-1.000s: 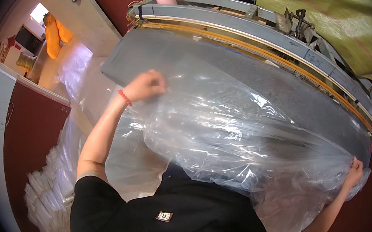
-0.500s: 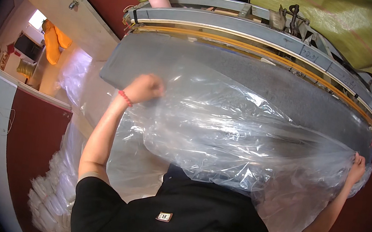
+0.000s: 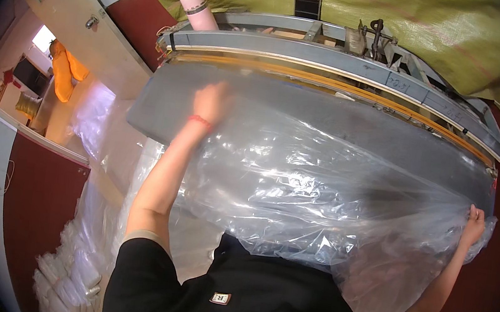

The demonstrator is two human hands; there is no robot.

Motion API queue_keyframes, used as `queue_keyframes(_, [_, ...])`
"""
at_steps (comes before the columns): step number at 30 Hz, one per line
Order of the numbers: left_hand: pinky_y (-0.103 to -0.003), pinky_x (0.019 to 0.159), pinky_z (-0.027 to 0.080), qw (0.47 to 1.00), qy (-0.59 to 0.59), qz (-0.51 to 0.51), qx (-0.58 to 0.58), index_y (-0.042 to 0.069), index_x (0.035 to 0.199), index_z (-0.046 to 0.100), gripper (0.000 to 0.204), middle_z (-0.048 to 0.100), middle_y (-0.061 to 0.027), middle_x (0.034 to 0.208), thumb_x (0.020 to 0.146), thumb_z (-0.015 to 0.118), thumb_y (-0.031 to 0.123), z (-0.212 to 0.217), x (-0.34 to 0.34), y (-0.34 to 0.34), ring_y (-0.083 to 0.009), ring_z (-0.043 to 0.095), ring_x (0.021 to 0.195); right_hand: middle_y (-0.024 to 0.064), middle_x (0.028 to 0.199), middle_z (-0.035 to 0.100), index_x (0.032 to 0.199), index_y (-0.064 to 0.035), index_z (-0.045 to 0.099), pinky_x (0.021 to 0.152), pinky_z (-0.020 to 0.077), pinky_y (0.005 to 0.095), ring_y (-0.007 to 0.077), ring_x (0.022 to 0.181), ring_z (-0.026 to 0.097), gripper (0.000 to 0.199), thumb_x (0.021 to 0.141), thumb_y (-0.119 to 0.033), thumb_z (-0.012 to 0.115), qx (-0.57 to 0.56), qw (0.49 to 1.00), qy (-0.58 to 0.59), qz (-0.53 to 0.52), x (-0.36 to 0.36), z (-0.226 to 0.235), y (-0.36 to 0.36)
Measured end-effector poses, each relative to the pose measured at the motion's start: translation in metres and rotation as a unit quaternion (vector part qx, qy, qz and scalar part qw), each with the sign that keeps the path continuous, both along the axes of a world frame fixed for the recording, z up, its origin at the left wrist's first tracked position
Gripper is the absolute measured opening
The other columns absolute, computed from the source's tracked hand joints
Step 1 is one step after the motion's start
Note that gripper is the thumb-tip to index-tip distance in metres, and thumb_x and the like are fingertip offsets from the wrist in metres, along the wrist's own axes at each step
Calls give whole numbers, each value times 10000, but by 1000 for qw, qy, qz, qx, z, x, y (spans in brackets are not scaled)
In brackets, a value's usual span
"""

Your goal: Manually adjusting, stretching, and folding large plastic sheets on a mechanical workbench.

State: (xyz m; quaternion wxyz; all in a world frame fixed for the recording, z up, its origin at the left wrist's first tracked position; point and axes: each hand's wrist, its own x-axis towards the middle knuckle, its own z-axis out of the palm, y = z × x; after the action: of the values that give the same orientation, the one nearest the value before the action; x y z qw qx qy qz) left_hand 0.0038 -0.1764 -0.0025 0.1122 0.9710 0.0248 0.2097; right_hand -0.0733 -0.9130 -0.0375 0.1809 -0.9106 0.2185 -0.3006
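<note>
A wide sheet of clear plastic film (image 3: 296, 187) lies wrinkled and shiny over the grey tabletop (image 3: 177, 83) and hangs down toward my body. At the right end, my right hand (image 3: 474, 226) pinches the film by its edge. My left hand (image 3: 209, 103), with a red bead bracelet (image 3: 200, 122) at the wrist, is over the left part of the tabletop at the film's far left corner. Motion smears its fingers, so their grip on the film is hard to make out.
Behind the tabletop runs a long grey metal bar (image 3: 289, 49) with an orange strip (image 3: 311, 77) along it. A pink bottle (image 3: 198, 10) stands at its left end. Bundled clear plastic (image 3: 73, 272) piles up at lower left, near an open door (image 3: 85, 14).
My left hand has moved away from my body and slightly right, toward the metal bar. My right hand keeps its pinch at the right end. The whole view has shifted a little.
</note>
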Motion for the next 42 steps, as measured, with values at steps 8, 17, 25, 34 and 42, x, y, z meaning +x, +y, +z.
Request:
queue_keyframes(8, [-337,592,446,998,-52,-24,-20,52,728,559,110,580,-102,696,745,557,161,-15,12,16,-271,554,636,60,621,513,771,-13,539,565,385,262,108,580,424,283,804,-292,575,4,1000,-16,21,10,2,-11])
queue_keyframes(17, [-227,541,373,872,-228,67,-429,44,720,472,133,457,-14,611,803,462,148,-23,74,31,-86,430,589,46,747,578,829,-26,561,694,413,270,126,728,520,200,817,-225,559,44,971,-230,47,120,-29,4])
queue_keyframes(25, [-192,487,318,854,-232,50,-464,68,708,498,155,435,47,598,826,535,161,-53,118,66,-42,367,539,-6,685,529,783,-22,539,593,377,203,60,628,451,193,814,-209,579,232,947,-205,85,179,-25,38])
queue_keyframes(34, [-187,562,364,866,-266,137,-402,45,748,478,83,500,-9,707,791,515,106,-48,121,80,-71,432,612,-10,615,491,737,-44,489,556,365,178,52,568,437,150,771,-153,588,146,958,-239,68,180,-11,30])
queue_keyframes(42, [-276,564,427,888,-241,114,-376,7,877,539,108,551,-49,705,806,497,75,-42,97,92,-137,518,612,-29,576,444,690,-38,534,498,315,189,36,537,388,154,783,-151,582,309,913,-211,164,155,25,58])
